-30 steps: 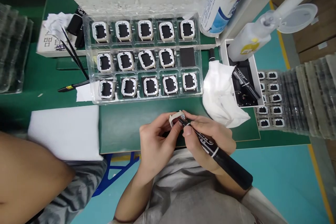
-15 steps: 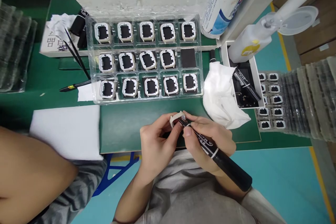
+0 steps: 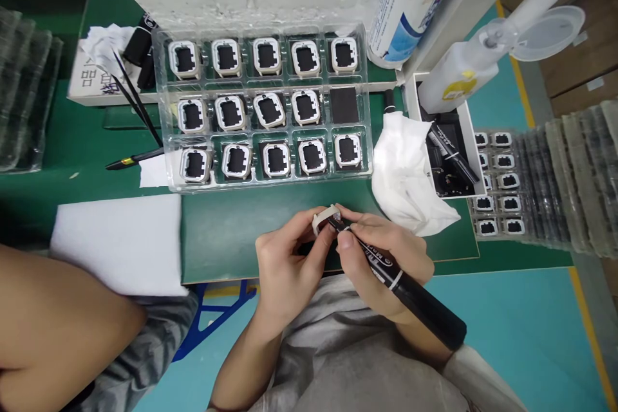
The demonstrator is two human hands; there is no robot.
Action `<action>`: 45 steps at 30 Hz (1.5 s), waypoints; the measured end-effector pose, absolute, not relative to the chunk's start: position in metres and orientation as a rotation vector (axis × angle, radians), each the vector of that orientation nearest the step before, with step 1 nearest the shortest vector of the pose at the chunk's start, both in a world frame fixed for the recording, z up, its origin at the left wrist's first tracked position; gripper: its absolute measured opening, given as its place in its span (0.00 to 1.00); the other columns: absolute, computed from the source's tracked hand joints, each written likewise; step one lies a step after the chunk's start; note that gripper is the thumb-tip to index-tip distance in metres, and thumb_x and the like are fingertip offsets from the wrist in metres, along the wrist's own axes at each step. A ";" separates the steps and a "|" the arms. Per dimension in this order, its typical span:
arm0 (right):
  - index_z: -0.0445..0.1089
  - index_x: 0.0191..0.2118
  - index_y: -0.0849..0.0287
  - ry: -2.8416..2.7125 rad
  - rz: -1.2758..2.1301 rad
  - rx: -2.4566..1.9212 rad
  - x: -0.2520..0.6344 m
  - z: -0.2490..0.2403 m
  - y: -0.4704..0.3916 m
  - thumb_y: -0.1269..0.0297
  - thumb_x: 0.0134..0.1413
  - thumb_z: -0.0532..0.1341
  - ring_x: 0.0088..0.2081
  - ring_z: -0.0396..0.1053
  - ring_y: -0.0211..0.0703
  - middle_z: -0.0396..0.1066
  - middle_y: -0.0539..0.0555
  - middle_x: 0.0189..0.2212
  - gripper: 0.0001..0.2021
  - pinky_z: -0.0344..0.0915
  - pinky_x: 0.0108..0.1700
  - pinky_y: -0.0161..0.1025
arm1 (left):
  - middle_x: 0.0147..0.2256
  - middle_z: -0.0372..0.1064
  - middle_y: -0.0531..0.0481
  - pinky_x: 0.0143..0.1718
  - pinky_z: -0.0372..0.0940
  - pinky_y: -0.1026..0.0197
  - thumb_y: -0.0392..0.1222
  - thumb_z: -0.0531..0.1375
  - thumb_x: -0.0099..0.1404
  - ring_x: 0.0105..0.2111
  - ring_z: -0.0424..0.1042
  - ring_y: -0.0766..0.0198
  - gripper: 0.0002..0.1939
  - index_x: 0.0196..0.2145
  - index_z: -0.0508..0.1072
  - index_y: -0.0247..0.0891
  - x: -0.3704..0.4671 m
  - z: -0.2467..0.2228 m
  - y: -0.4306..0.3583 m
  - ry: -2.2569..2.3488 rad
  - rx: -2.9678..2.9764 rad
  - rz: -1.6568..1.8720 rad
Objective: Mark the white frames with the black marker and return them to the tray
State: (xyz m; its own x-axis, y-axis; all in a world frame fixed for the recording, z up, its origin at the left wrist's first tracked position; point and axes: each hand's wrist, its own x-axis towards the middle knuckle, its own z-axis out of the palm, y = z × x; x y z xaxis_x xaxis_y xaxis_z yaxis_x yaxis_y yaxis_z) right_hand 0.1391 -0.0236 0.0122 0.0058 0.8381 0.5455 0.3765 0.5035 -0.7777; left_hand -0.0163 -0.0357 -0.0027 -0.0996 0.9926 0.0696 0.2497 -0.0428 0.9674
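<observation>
Between the fingers of my left hand (image 3: 287, 267) is a pale watch case frame (image 3: 326, 213), held tilted over the bench's front edge. My right hand (image 3: 386, 257) grips a black marker pen (image 3: 410, 293), its tip pointing into the inner side of the frame. The exact contact of tip and frame is hidden by my fingertips. In front of my hands a clear plastic tray (image 3: 270, 188) bears rows of similar white frames, each in its own pocket. One pocket at the right of the middle row shows just a dark pad (image 3: 344, 105).
Right of the tray lie a crumpled white cloth (image 3: 410, 174) and a white box (image 3: 466, 122) with markers and a pump bottle (image 3: 456, 77). A larger bottle (image 3: 410, 6) stands behind. Tweezers (image 3: 138, 100) and a white pad (image 3: 118, 244) are at left, beside another person's arm (image 3: 62, 328).
The view has shifted slightly, so the tray appears a little further left. My hands keep nearly the same hold; the marker's rear end has swung very slightly to the right.
</observation>
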 end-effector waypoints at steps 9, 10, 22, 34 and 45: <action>0.76 0.47 0.55 -1.607 0.332 -0.971 0.126 0.002 -0.021 0.78 0.69 0.67 0.33 0.83 0.44 0.79 0.49 0.31 0.09 0.92 0.54 0.49 | 0.38 0.86 0.52 0.38 0.75 0.68 0.38 0.69 0.76 0.31 0.80 0.67 0.07 0.49 0.87 0.41 -0.017 -0.004 -0.039 1.469 1.421 1.206; 0.76 0.47 0.56 -1.624 0.285 -0.949 0.125 0.001 -0.021 0.77 0.70 0.67 0.31 0.81 0.43 0.78 0.49 0.29 0.08 0.92 0.54 0.50 | 0.37 0.86 0.52 0.38 0.75 0.68 0.39 0.69 0.76 0.31 0.81 0.66 0.07 0.49 0.87 0.41 -0.017 -0.003 -0.039 1.463 1.424 1.204; 0.76 0.46 0.54 -1.602 0.447 -0.962 0.134 0.008 -0.018 0.79 0.67 0.69 0.38 0.88 0.46 0.84 0.48 0.34 0.11 0.91 0.54 0.45 | 0.34 0.86 0.53 0.37 0.75 0.68 0.35 0.71 0.72 0.30 0.80 0.66 0.06 0.46 0.87 0.38 -0.017 -0.003 -0.036 1.458 1.376 1.213; 0.76 0.45 0.53 -1.565 0.557 -0.982 0.136 0.008 -0.019 0.77 0.68 0.68 0.43 0.89 0.47 0.84 0.49 0.35 0.10 0.90 0.55 0.44 | 0.33 0.84 0.53 0.34 0.73 0.69 0.39 0.70 0.76 0.28 0.76 0.68 0.05 0.46 0.88 0.39 -0.017 -0.003 -0.041 1.513 1.448 1.218; 0.75 0.46 0.53 -1.603 0.529 -0.934 0.139 0.008 -0.018 0.78 0.68 0.68 0.39 0.88 0.46 0.83 0.48 0.33 0.11 0.91 0.55 0.47 | 0.30 0.81 0.53 0.31 0.71 0.68 0.42 0.70 0.76 0.25 0.72 0.68 0.07 0.46 0.89 0.39 -0.017 -0.003 -0.044 1.548 1.489 1.215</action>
